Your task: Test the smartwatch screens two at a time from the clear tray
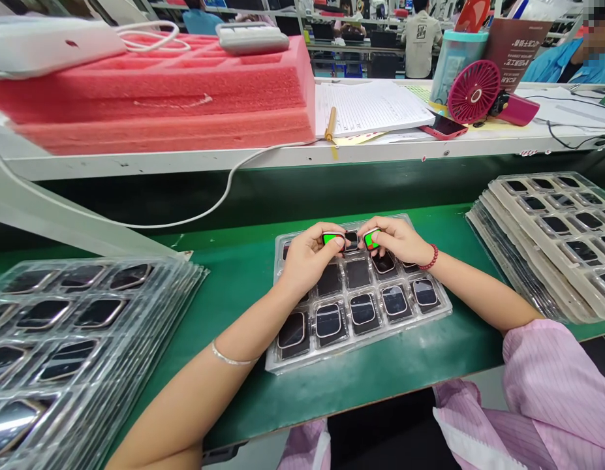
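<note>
You have a small, rounded-square, watch-like device with a silvery rim and a lit green and red screen [333, 241] clamped in your left hand [305, 258], the thumb laid over its face. A second lit device [372, 240], much the same in shape and colours, is pinched between the thumb and fingers of your right hand [400, 241]. Both are over the far row of a shallow clear plastic tray [445, 307], side by side and apart, each nearest the hand that grips it. Between them shows a dark-screened device [352, 240] (you can't tell here whether a fingertip touches it). The tray's long axis runs left to right across you, its right end angled slightly away; your forearms come in from either side. Its near row holds more dark, rounded-square devices.

The tray lies on a green counter [395, 369]. To its left is a stack of clear plastic trays [158, 326]; to its right, a paler stack of filled trays [530, 281]. Beyond runs a white shelf [282, 155] bearing thick pinkish-red foam blocks [209, 98], lined paper sheets [371, 108] and a magenta handheld fan [473, 91] (a person in a pale shirt [422, 42] is farther back).
</note>
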Demonstrator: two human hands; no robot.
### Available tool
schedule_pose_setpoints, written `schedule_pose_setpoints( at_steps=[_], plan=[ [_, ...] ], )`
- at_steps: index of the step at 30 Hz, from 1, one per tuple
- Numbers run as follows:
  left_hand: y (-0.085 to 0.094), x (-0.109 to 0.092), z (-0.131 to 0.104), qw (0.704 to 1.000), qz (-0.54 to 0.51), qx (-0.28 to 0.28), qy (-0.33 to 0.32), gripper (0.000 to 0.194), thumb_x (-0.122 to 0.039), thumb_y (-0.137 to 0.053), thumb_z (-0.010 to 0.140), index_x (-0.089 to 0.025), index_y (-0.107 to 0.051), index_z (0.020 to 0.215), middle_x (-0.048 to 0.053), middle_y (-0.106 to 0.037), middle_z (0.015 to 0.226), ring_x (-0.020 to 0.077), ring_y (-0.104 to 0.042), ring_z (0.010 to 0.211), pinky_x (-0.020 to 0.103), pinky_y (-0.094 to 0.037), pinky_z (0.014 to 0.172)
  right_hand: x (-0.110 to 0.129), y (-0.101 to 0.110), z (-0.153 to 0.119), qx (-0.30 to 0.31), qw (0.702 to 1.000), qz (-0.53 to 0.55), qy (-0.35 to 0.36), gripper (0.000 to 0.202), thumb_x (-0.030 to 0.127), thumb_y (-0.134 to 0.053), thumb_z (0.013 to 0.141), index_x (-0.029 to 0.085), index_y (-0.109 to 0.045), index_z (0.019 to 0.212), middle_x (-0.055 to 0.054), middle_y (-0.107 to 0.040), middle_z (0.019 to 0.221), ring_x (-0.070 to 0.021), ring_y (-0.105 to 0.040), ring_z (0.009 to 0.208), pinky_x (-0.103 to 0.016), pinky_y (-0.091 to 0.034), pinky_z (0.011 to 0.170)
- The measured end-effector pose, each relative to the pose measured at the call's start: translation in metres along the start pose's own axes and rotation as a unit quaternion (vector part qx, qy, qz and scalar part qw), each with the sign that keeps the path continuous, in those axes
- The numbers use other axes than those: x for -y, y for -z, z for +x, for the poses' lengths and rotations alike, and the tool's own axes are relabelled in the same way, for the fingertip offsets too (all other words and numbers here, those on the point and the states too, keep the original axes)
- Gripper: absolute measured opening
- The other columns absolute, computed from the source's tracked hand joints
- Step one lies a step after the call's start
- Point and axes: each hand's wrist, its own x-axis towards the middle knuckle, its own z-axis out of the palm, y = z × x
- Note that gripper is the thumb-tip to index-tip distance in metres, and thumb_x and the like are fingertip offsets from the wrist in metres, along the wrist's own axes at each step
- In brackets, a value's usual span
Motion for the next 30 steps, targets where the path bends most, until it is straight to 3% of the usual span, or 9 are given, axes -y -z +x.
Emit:
schedule_pose_setpoints(
  at_steps=[6,16,20,23,30],
  plan=[
    [-0.0025,0.0039,0.0005,1.0,0.003,0.01,-0.019,0.033,-0.027,-0.075,0.07,-0.019,-0.063,0.1,0.005,-0.072,0.093,0.023,-0.069,0.091,0.035,-0.055,0.08,-0.0028,-0.0019,0.001,-0.006,0.999,0.017,0.035,0.041,0.012,-0.059,0.077,0.016,-0.057,0.117,-0.007,-0.067,0.107,-0.0123,-0.067,0.078,-0.022,-0.057,0.065],
    [-0.0016,0.0041,0.0014,1.0,0.008,0.017,-0.008,0.034,-0.023,-0.071,0.071,-0.018,-0.061,0.103,0.005,-0.071,0.092,0.0235,-0.069,0.094,0.033,-0.054,0.078,-0.0008,-0.0011,0.0001,-0.012,1.0,-0.002,0.013,0.029,0.018,-0.057,0.083,0.015,-0.058,0.112,-0.007,-0.069,0.097,-0.0124,-0.066,0.072,-0.022,-0.055,0.059],
    [-0.0019,0.0038,0.0011,1.0,0.02,0.011,-0.001,0.04,-0.018,-0.069,0.068,-0.018,-0.06,0.108,0.005,-0.071,0.096,0.0233,-0.068,0.098,0.033,-0.053,0.081,-0.0049,-0.0013,0.0015,-0.013,0.999,-0.012,0.048,0.039,0.01,-0.056,0.076,0.017,-0.057,0.115,-0.007,-0.067,0.106,-0.0146,-0.067,0.085,-0.025,-0.057,0.068],
    [-0.0016,0.0049,0.0018,1.0,0.023,0.008,0.012,0.042,-0.017,-0.068,0.068,-0.018,-0.06,0.109,0.005,-0.071,0.098,0.0232,-0.068,0.1,0.033,-0.053,0.082,-0.0083,-0.0014,0.003,-0.01,0.999,-0.011,0.036,0.043,0.009,-0.052,0.075,0.018,-0.056,0.118,-0.007,-0.066,0.109,-0.0146,-0.068,0.083,-0.025,-0.057,0.065],
    [-0.0016,0.0057,0.002,1.0,0.012,0.01,0.018,0.044,-0.017,-0.067,0.068,-0.018,-0.059,0.111,0.005,-0.07,0.1,0.0232,-0.067,0.102,0.034,-0.052,0.088,-0.0045,-0.0018,0.0024,-0.025,0.997,-0.048,0.064,0.041,0.012,-0.055,0.076,0.017,-0.056,0.116,-0.007,-0.066,0.108,-0.0179,-0.067,0.092,-0.031,-0.057,0.077]
  ],
)
